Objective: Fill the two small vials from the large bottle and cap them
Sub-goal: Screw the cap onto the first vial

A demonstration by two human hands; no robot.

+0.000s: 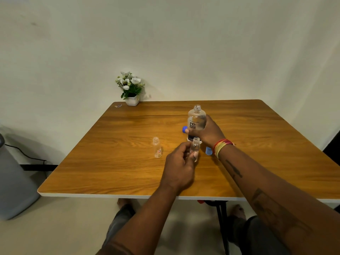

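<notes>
**Both hands on open bottles at the table's middle**

The wooden table point(128, 162) fills the view, with a potted white flower plant point(131, 89) at its far left corner. Right of centre stands the large bottle point(196, 120), upright, long axis vertical, uncapped neck pointing up. The right hand point(207, 133) wraps its lower body, fingers curled around it and thumb across the front, bands of thread at the wrist. Just in front, the left hand point(179, 168) pinches a small vial point(195, 147) between thumb and fingertips, upright with its open mouth up. A second vial point(157, 147) stands alone to the left, also upright and open. One blue cap point(184, 129) lies beside the bottle's left side, another blue cap point(208, 150) near the right wrist.
</notes>
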